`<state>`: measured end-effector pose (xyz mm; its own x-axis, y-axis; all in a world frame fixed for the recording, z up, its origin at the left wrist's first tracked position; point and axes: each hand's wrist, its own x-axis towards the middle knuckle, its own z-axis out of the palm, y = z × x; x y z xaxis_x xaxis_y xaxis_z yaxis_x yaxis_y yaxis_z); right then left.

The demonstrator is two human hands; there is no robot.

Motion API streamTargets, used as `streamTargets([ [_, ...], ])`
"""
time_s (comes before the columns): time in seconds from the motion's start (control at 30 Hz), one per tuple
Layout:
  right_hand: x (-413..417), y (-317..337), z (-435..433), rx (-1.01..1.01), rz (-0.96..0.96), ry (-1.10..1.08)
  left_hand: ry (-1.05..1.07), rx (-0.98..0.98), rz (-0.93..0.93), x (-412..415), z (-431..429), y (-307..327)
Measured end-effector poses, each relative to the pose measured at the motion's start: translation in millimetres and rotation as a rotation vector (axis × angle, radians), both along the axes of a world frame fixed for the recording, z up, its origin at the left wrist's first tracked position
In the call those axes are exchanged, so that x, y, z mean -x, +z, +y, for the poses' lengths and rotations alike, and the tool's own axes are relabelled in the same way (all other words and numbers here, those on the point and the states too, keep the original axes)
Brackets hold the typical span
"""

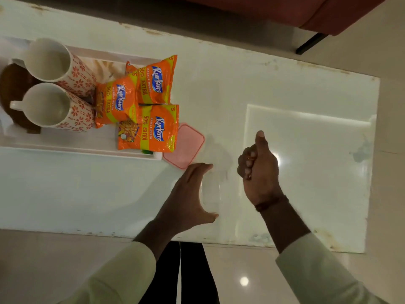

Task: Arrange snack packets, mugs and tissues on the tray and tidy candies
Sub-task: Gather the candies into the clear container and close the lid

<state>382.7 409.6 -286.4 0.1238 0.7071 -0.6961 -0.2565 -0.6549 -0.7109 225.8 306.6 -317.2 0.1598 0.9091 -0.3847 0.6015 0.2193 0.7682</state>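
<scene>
A white tray (83, 148) at the left holds two white mugs with red flowers (54, 60) (50, 106), crumpled tissues (105, 66) and three orange snack packets (155, 82) (116, 102) (151, 130). A pink lid (186, 145) lies flat beside the tray's right end. My left hand (188, 194) cups a clear plastic box (210, 194) near the table's front edge, fingers and thumb on its two ends. My right hand (258, 167) hovers just right of the box as a closed fist, thumb up. What the fist holds is hidden.
A brown round object (13, 91) sits behind the mugs on the tray. The white marble table (306, 161) has a raised square panel at the right. A red sofa (328, 12) stands beyond the far edge.
</scene>
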Motion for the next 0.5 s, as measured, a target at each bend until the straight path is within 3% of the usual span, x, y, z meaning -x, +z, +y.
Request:
streamTargets([
  [0.13,4.3,31.6,-37.1,-0.068,0.209,-0.059,-0.051,-0.028,-0.004,1.9,8.9,12.1],
  [0.5,20.6,54.1,-59.8,-0.282,0.165,0.035,-0.074,-0.015,0.044,3.3,14.4,31.6],
])
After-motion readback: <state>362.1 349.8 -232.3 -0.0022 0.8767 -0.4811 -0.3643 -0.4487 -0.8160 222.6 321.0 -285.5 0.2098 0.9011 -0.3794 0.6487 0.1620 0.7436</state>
